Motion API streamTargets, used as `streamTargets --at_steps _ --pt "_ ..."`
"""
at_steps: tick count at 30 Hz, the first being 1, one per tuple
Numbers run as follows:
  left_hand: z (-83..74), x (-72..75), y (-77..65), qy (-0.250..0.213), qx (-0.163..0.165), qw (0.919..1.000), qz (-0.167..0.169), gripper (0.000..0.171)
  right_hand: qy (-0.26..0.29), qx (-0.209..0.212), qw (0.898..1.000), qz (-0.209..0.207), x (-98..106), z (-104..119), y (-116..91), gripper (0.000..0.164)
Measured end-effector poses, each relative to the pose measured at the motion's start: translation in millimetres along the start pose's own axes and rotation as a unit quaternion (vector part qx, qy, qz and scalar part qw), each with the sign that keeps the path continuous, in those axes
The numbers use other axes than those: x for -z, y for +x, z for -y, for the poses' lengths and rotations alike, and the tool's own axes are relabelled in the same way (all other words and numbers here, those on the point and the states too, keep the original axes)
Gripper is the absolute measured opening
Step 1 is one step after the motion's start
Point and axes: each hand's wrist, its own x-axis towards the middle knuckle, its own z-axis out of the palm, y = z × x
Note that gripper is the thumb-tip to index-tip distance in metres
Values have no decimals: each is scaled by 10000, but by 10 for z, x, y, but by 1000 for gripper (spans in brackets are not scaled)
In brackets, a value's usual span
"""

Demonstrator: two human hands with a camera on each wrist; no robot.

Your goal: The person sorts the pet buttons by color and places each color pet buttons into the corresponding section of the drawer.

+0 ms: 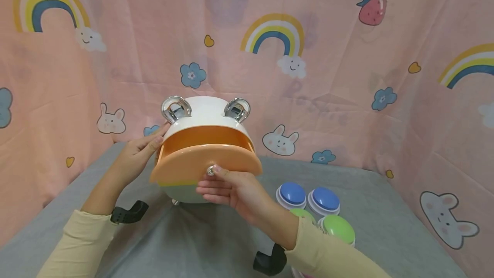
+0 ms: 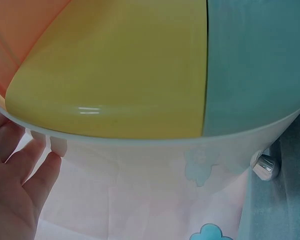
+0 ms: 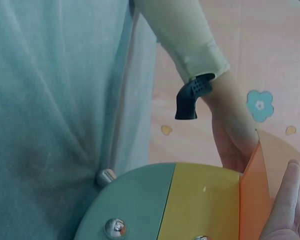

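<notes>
A rounded toy-like drawer cabinet with a white shell and two silver ring ears stands on the grey cloth. Its orange top drawer is pulled out, and the part of its inside that shows is bare. Below are a yellow drawer and a green drawer, both closed. My left hand rests against the cabinet's left side, fingers extended along the shell. At the front, my right hand pinches the orange drawer's silver knob by thumb and forefinger, its other fingers extended beneath.
To the right of the cabinet sit blue round push-button-like pieces and green ones on white bases, partly behind the right forearm. Grey cloth covers the table. A pink patterned curtain hangs close behind and at the sides.
</notes>
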Motion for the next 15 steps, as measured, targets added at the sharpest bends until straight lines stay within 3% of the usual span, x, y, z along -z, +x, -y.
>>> streamTargets --at_steps 15 --pt "0 4 -9 -77 102 9999 61 47 43 -41 10000 -54 -42 -78 -213 47"
